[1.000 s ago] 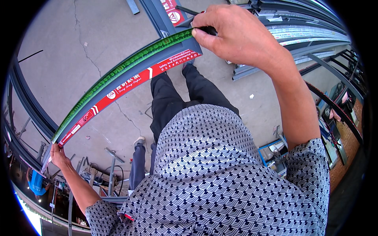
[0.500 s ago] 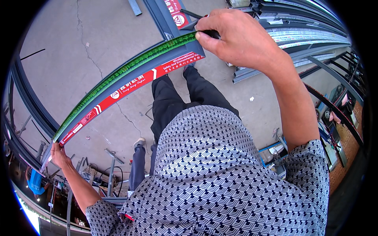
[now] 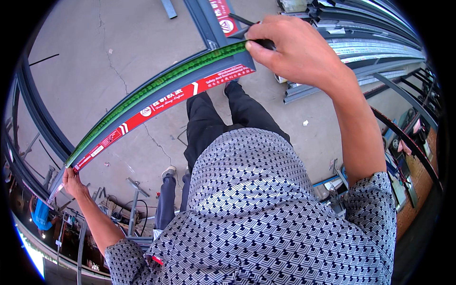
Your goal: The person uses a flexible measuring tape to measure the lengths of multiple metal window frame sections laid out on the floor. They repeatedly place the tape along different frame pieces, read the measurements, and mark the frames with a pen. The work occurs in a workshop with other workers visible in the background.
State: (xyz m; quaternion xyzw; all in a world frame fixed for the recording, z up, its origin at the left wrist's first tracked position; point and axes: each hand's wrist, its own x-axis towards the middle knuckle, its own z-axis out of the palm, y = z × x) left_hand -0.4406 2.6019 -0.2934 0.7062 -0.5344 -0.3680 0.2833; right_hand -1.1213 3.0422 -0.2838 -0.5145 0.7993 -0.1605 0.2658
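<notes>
A green tape measure blade (image 3: 156, 84) is stretched along a grey window-frame bar (image 3: 190, 81) with red printed film on its near face. The blade bows in this view. At its far-left end, my left hand (image 3: 73, 183) is closed, pinching the tape and the bar's corner. My right hand (image 3: 297, 45) is closed at the other end, near the frame's right corner, thumb on the blade. A dark object, partly hidden, shows under its fingers. A slim dark pen-like stick (image 3: 240, 19) juts from that hand.
Long grey profiles (image 3: 365, 42) lie stacked at the upper right. More frame bars (image 3: 38, 109) stand at the left. A person in blue (image 3: 42, 214) is at the lower left. A leg in dark trousers (image 3: 165, 204) stands beside me. Tools and clutter (image 3: 327, 187) lie at the right.
The whole view has shifted slightly, with the bar, tape and right hand a little further right and lower. Both hands keep their hold on the tape.
</notes>
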